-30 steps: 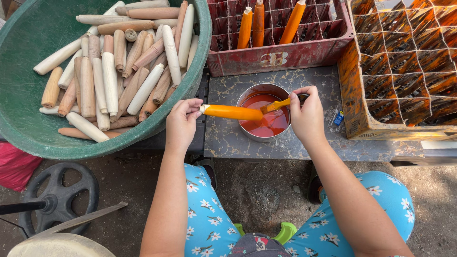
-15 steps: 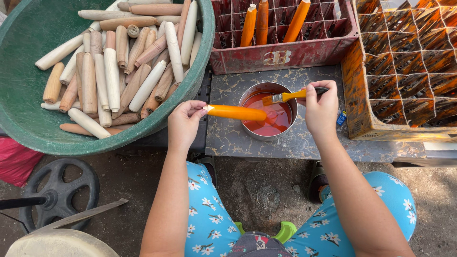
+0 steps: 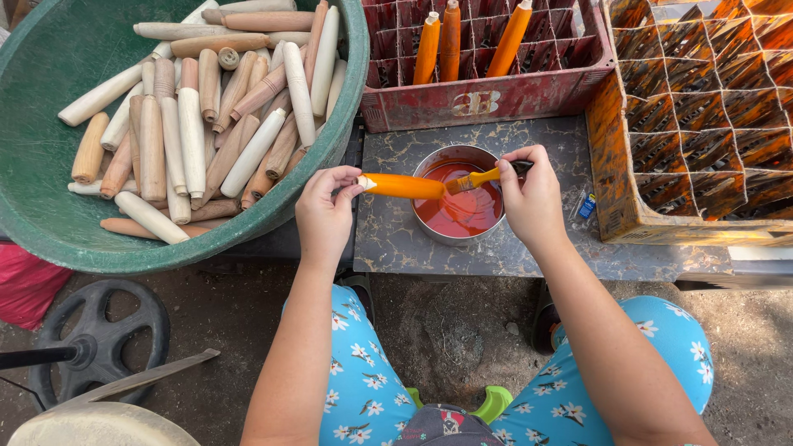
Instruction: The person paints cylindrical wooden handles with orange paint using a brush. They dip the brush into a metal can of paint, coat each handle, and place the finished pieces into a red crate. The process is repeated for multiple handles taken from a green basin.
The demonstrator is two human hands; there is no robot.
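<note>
My left hand (image 3: 324, 211) pinches the bare end of a wooden handle (image 3: 401, 186), coated orange, and holds it level over the left rim of a round tin of orange-red paint (image 3: 459, 206). My right hand (image 3: 533, 196) grips a small paintbrush (image 3: 487, 176) whose orange bristles touch the handle's tip above the paint. The tin stands on a dark marbled slab (image 3: 396, 239).
A big green basin (image 3: 49, 223) at the left is heaped with unpainted wooden handles (image 3: 190, 124). A red divided crate (image 3: 496, 91) behind the tin holds three orange handles (image 3: 450, 41). An orange-stained divided crate (image 3: 702, 124) stands at the right. A black wheel (image 3: 91, 347) lies on the ground.
The right hand has brought the brush back from over the tin's right side to the tip of the handle. The left hand kept the handle in about the same place.
</note>
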